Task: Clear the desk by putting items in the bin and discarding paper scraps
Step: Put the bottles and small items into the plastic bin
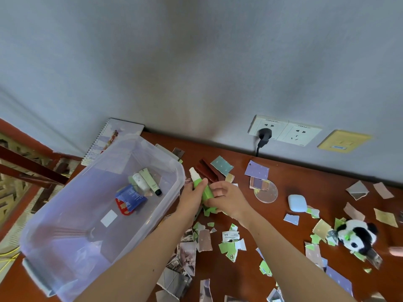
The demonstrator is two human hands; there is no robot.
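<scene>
A green spray bottle (201, 187) with a white cap is held just right of the clear plastic bin (54, 247). My left hand (193, 198) grips the bottle's body. My right hand (226, 198) pinches its lower end beside a green paper scrap (210, 211). The bin sits at the desk's left and holds two white tubes (145, 178), a blue packet (130, 196) and a red item (122, 208). Torn paper scraps (231, 245) lie scattered over the brown desk (294, 177).
A panda plush (357, 236) lies at the right, a pale blue case (296, 202) and a clear round disc (267, 192) in the middle. A dark red box (207, 170) sits behind the bottle. A spiral notebook (109, 138) leans on the wall. A plug (263, 136) sits in the wall socket.
</scene>
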